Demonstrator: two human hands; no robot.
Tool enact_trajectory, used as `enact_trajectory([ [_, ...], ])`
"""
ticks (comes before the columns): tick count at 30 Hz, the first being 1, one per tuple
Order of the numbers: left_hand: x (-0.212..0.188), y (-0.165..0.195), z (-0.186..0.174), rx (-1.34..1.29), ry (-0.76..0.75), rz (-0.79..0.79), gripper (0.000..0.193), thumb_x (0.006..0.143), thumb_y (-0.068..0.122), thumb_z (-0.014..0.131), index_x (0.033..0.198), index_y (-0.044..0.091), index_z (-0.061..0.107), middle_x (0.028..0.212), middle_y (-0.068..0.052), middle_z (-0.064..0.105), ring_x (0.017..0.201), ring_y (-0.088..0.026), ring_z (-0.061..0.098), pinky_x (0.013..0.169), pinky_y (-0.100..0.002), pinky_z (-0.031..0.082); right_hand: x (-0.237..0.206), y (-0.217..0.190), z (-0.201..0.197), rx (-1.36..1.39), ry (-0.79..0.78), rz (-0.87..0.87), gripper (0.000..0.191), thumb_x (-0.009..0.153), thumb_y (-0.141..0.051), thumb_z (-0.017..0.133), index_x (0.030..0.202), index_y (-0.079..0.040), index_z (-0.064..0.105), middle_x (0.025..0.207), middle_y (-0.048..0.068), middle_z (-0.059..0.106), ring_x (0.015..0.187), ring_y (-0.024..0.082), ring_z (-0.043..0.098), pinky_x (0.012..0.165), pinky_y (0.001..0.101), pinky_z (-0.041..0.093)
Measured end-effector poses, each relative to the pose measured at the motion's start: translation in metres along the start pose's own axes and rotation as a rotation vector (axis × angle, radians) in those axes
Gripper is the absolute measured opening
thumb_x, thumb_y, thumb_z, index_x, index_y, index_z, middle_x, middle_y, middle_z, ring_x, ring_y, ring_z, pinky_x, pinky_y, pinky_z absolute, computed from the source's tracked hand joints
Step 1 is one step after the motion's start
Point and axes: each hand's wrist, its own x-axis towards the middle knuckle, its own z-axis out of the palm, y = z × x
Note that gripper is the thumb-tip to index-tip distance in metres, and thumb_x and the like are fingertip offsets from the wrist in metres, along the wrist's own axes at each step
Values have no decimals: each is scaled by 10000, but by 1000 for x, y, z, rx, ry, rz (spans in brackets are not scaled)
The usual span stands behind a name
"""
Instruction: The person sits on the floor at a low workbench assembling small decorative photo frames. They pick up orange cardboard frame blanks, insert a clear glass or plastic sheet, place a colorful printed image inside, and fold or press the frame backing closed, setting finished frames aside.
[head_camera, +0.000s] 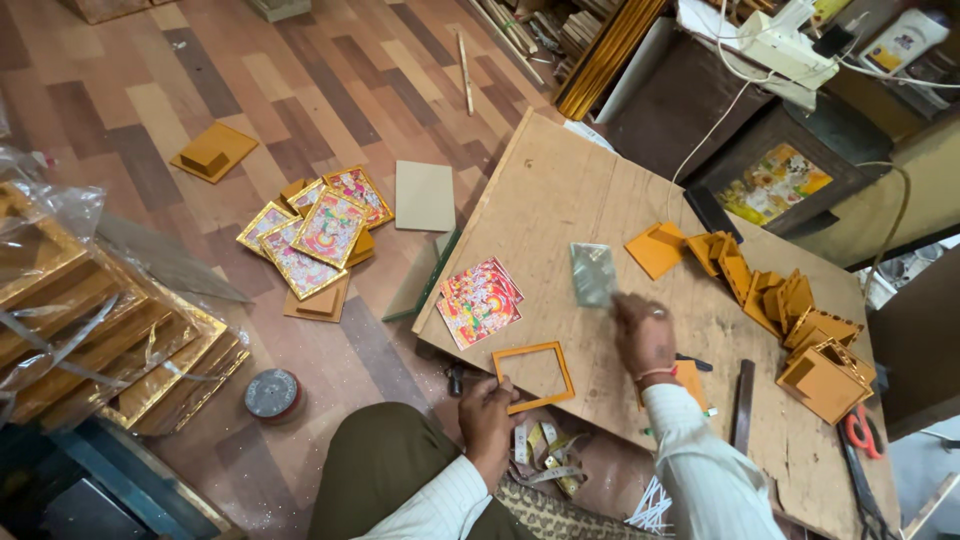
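Observation:
My left hand (487, 420) grips the near edge of a small empty orange frame (533, 376) that lies on the wooden board (570, 190). My right hand (642, 335) holds up a small pane of clear glass (592, 273) by its lower corner, just above the board, to the right of a stack of colourful picture prints (478, 301). The glass is blurred.
Orange backing boards with stands (790, 320) lie in a row at the board's right. Red-handled scissors (860, 432) and a dark bar (742, 405) lie near its edge. On the floor: finished gold frames (315, 232), a tape roll (272, 394), wrapped gold mouldings (90, 330).

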Motion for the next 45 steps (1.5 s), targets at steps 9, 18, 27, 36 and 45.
enact_trajectory([
  [9, -3, 10, 5, -6, -193, 44, 281, 944, 116, 658, 1204, 8, 676, 1022, -76, 725, 932, -168, 725, 752, -341, 636, -19, -1, -57, 671, 368, 693, 213, 976, -55, 671, 1171, 8, 728, 989, 130, 755, 829, 203, 720, 756, 316, 593],
  [18, -18, 9, 13, 86, -465, -57, 265, 998, 130, 619, 1206, -26, 668, 1053, -112, 734, 939, -212, 732, 766, -341, 650, -165, -57, -36, 1138, 315, 1122, 295, 900, 8, 692, 1179, 104, 680, 941, 167, 735, 743, 223, 721, 647, 296, 588],
  [27, -24, 10, 15, 264, -578, 45, 243, 963, 63, 667, 1173, -58, 693, 1029, -117, 741, 913, -190, 732, 756, -329, 641, -185, -54, -21, 1178, 352, 1163, 316, 900, -2, 699, 1188, 121, 652, 939, 169, 733, 719, 228, 735, 613, 287, 589],
  [36, -27, 7, 18, 246, -565, -7, 232, 922, 21, 669, 1139, -55, 699, 1006, -110, 741, 889, -200, 741, 754, -335, 657, -191, -59, -13, 1033, 389, 1149, 315, 892, -29, 746, 1162, 119, 682, 923, 174, 747, 727, 220, 741, 628, 299, 587],
  [45, -22, 11, 16, 237, -536, -9, 255, 911, 10, 675, 1153, -73, 676, 991, -133, 737, 873, -224, 747, 739, -354, 659, -197, -30, -26, 1499, 155, 1286, 279, 918, -207, 707, 1087, 14, 736, 949, 112, 758, 792, 203, 700, 667, 367, 609],
])
